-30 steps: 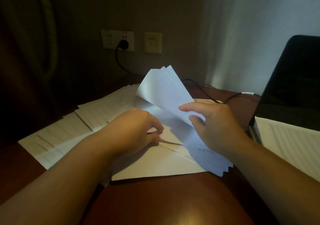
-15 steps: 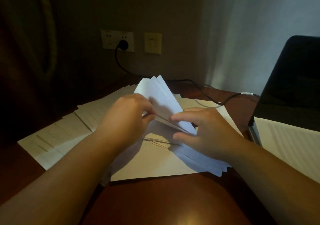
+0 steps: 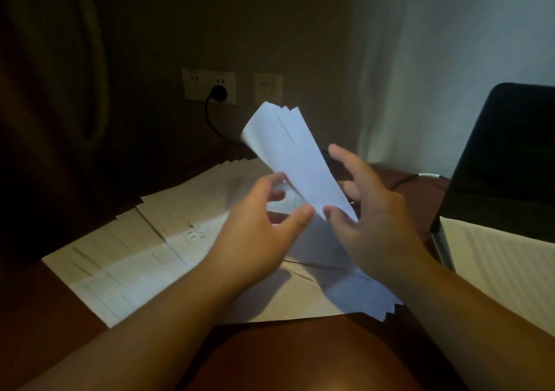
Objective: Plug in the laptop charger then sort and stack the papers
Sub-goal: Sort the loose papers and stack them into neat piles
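Dim room, dark wood desk [image 3: 300,360], wall at back. L to R: fanned spread of lined papers [image 3: 135,249] lies on desk at left, overlapping, not squared. Wall socket [image 3: 208,85] behind it has black charger plug [image 3: 218,93] seated, cable [image 3: 210,120] drops to desk and comes out again at right toward laptop [image 3: 504,156]. So plug-in step looks done; step in hand = sorting/stacking.

Left hand [image 3: 258,234]: fingers loosely curled, thumb forward, tips at lower edge of white sheaf [image 3: 288,156]. Blurred, can't tell if it actually pinches or just touches.

White sheaf: small bundle, top edges fanned, tilted up and back, lower end trailing onto sheets on desk between the hands.

Right hand [image 3: 369,207]: fingers spread wide, thumb tip on sheaf's lower right edge, index up beside it. Reads as steadying more than gripping; not sure.

Far right: laptop lid up, another lined paper stack [image 3: 504,270] on or against its base.

Next move, IMO: close both hands on sheaf sides, tap edges square on desk, lay it down as one pile, then gather the fanned spread.

Vs 0.5 s ago: sheaf lifted higher and more upright, both hands opened up and moved apart; then they were closed in over it low on desk. Plug, laptop unchanged.
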The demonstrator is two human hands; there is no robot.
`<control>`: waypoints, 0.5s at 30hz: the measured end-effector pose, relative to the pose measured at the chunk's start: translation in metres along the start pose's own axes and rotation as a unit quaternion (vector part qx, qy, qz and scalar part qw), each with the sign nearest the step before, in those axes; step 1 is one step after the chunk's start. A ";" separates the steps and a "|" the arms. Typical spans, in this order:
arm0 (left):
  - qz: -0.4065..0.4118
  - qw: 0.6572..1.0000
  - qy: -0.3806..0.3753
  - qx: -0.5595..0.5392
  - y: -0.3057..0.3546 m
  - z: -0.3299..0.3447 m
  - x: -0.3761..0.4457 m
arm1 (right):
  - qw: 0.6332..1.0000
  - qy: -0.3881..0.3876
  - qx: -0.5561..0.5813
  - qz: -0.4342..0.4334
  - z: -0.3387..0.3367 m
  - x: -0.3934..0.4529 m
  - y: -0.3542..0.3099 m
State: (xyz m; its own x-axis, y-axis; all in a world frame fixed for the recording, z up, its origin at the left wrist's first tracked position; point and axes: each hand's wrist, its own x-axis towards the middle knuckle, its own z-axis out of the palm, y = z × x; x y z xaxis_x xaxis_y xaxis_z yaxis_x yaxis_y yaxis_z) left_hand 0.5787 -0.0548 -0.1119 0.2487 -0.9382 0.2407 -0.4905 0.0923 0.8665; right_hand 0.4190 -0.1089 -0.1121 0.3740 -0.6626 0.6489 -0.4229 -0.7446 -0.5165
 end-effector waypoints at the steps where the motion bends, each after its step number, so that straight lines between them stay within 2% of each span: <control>1: 0.008 0.999 -0.033 -0.006 0.000 0.003 -0.002 | 0.999 -0.017 0.034 0.015 0.000 0.000 -0.002; 4: 0.046 0.993 -0.055 -0.092 -0.003 0.002 -0.001 | 0.981 -0.082 0.163 0.061 0.002 0.001 -0.008; 8: 0.083 0.981 -0.039 -0.171 -0.005 0.000 -0.002 | 0.943 -0.174 0.270 0.088 0.003 0.000 -0.013; 10: 0.084 0.979 -0.025 -0.183 -0.006 0.000 0.000 | 0.931 -0.185 0.298 0.102 0.001 0.000 -0.011; 12: 0.071 0.979 0.002 -0.190 -0.007 -0.002 0.001 | 0.948 -0.134 0.269 0.105 0.001 0.001 -0.008; 14: 0.052 0.978 0.021 -0.203 -0.007 -0.006 0.002 | 0.982 -0.024 0.163 0.097 -0.002 0.004 -0.005; 15: 0.047 0.976 0.030 -0.212 -0.007 -0.009 0.003 | 0.987 0.027 0.119 0.104 -0.004 0.006 -0.003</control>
State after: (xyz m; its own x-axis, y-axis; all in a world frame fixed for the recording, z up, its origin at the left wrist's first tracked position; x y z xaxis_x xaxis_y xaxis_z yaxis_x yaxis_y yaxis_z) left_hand 0.5902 -0.0552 -0.1138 0.2746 -0.8985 0.3425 -0.1277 0.3189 0.9391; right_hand 0.4189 -0.1105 -0.1047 0.2533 -0.8023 0.5405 -0.2769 -0.5955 -0.7542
